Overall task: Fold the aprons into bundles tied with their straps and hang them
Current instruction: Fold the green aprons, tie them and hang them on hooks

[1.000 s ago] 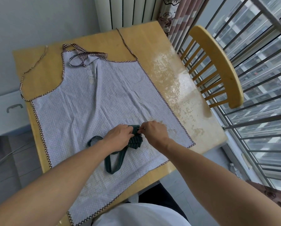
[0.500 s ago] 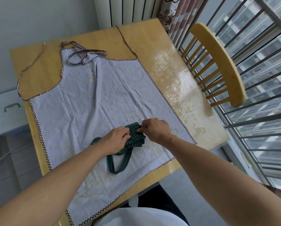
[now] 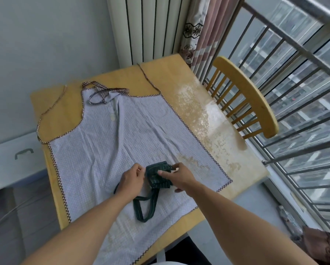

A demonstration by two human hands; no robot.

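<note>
Left hand: the left hand (image 3: 132, 181) is curled at the left side of the green bundle (image 3: 159, 176), and its fingertips pinch the cloth there.
Right hand: the right hand (image 3: 177, 176) holds the right side of the same bundle. Its thumb lies across the top, and a thin dark strap runs by its fingers.
Green bundle: a small, fat, folded apron, dark green with thin pale stripes. It sits between the two hands, on top of the checked apron (image 3: 125, 146), near the front of the worktop (image 3: 213, 127).
Green strap loop: a long flat loop (image 3: 146, 206) hangs out from under the bundle toward the person and lies on the checked cloth.
Checked apron: spread flat, pale blue-white with tiny squares, soft and a bit wrinkled. It has a brown-and-white checked edge. Its neck strap (image 3: 104, 92) is bunched at the far end, and thin ties trail off to the sides.
Worktop: light yellow wood, smooth, with a worn, patchy white area on the right side.
Room: a wooden chair (image 3: 254, 96) with a curved back stands just right of the worktop. Behind it are grey metal window bars (image 3: 294, 54). A white ribbed radiator (image 3: 150, 27) and a flowery curtain (image 3: 200, 29) are at the back. A white drawer with a handle (image 3: 23, 153) is on the left.
</note>
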